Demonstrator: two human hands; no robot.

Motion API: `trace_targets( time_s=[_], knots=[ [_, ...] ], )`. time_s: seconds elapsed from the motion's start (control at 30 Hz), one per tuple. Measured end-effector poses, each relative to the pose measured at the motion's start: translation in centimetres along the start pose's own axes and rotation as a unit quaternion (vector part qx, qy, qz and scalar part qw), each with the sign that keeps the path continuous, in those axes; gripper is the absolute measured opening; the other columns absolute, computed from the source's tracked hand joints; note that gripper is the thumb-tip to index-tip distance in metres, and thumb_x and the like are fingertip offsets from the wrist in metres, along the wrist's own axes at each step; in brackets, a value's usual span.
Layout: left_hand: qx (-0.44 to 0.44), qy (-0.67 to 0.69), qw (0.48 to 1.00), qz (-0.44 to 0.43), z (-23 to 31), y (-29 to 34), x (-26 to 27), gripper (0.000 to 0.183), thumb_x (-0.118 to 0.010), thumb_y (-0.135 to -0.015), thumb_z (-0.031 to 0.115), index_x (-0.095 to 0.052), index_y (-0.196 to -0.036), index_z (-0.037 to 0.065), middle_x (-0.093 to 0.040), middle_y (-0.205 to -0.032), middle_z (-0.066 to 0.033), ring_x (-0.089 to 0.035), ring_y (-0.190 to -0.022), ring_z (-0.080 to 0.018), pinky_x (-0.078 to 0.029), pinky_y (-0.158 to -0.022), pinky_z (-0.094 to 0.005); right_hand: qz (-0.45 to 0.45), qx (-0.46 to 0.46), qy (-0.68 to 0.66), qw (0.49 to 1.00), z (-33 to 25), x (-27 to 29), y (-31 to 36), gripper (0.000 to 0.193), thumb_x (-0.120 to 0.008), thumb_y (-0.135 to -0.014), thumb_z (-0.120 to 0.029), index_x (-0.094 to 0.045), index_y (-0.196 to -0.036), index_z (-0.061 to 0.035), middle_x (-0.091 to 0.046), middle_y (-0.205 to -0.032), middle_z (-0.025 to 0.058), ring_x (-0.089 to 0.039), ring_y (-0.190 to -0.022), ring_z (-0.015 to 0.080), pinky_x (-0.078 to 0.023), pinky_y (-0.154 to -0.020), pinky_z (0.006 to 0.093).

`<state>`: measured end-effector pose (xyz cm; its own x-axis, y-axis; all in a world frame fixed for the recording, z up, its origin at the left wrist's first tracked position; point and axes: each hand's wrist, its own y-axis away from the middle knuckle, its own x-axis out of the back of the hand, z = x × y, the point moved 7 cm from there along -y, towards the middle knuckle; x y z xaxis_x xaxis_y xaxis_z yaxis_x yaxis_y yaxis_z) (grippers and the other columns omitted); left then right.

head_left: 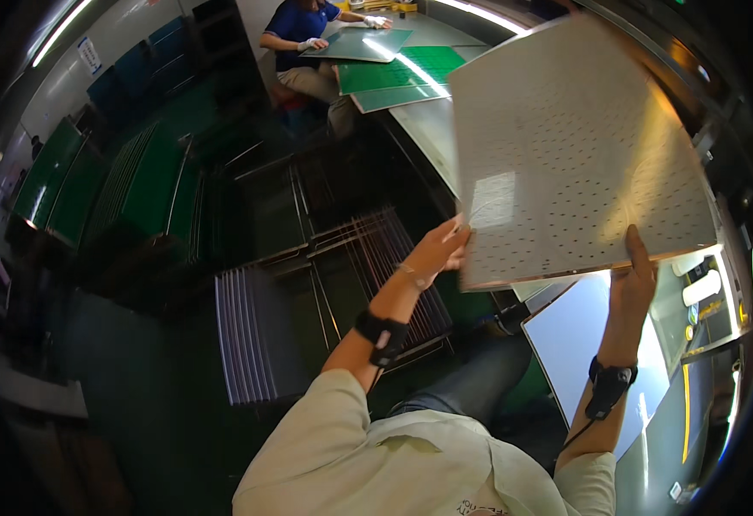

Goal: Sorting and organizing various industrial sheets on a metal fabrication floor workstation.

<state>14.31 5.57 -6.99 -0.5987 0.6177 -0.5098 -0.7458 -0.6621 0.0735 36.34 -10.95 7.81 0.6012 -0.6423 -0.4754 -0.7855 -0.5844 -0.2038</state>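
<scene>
Both hands raised, gripping large pale dotted sheet [566, 146]: left hand [438, 251] pinching lower left edge, right hand [633, 279] clasping bottom edge. Below, white panel [570, 344] on bench. Farther, green boards [394, 73]; blue-white rectangular sign [89, 54] on far wall.

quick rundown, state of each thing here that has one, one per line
white panel: lifted off the table, tilted, gripped at its lower edge by both hands
left hand: closed on the panel's lower left corner
right hand: closed on the lower edge, thumb up its face
green boards: lying flat on the far table
rack: slots hold thin upright sheets
co-worker: seated, hands on a green board
</scene>
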Motion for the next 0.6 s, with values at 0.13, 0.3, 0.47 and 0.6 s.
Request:
trace_targets(
  time_s=[0.13, 0.3, 0.47, 0.6],
  knots=[
    [-0.093, 0.304, 0.948, -0.009, 3.8, -1.8, -0.8, 0.067, -0.044, -0.089, 0.052, -0.034, -0.135, 0.006, -0.046, -0.129, -0.0167, -0.046, -0.115, -0.0295, -0.036, -0.096, -0.0447, -0.020, 0.159, 0.355, 0.921, -0.1, -2.3, 2.4, 0.019, -0.055, -0.088, -0.007, -0.060, -0.102, 0.0042, -0.060, -0.107, 0.0129, -0.058, -0.098, 0.0207, -0.047, -0.087, 0.0320],
    [-0.103, 0.363, 0.914, -0.148, 6.4, -1.9, -2.8, 0.057, -0.051, -0.088, 0.036, -0.036, -0.131, 0.002, -0.049, -0.123, -0.0171, -0.046, -0.115, -0.0306, -0.038, -0.096, -0.0469, -0.409, 0.406, 0.529, 0.623, 6.3, -8.8, 7.0, 0.061, -0.049, -0.062, 0.014, -0.057, -0.118, -0.0102, -0.053, -0.125, 0.0096, -0.047, -0.118, 0.0306, -0.039, -0.099, 0.0411],
    [-0.068, 0.335, 0.938, 0.049, -4.0, -2.2, 4.0, 0.043, -0.053, -0.086, 0.019, -0.043, -0.122, -0.002, -0.054, -0.115, -0.0173, -0.054, -0.105, -0.0327, -0.042, -0.092, -0.0453, -0.484, 0.342, 0.547, 0.591, 13.2, -5.5, 7.1, 0.055, -0.057, -0.066, 0.005, -0.056, -0.118, -0.0120, -0.053, -0.124, 0.0078, -0.047, -0.117, 0.0311, -0.038, -0.099, 0.0427],
    [-0.028, 0.423, 0.900, 0.102, -6.6, -1.0, 4.7, 0.038, -0.053, -0.086, 0.018, -0.047, -0.117, -0.003, -0.056, -0.111, -0.0180, -0.053, -0.102, -0.0314, -0.042, -0.092, -0.0431, -0.496, 0.316, 0.629, 0.509, 14.1, -7.1, 9.3, 0.050, -0.066, -0.069, -0.011, -0.054, -0.117, -0.0114, -0.051, -0.125, 0.0101, -0.048, -0.115, 0.0330, -0.040, -0.096, 0.0437]
  ],
)
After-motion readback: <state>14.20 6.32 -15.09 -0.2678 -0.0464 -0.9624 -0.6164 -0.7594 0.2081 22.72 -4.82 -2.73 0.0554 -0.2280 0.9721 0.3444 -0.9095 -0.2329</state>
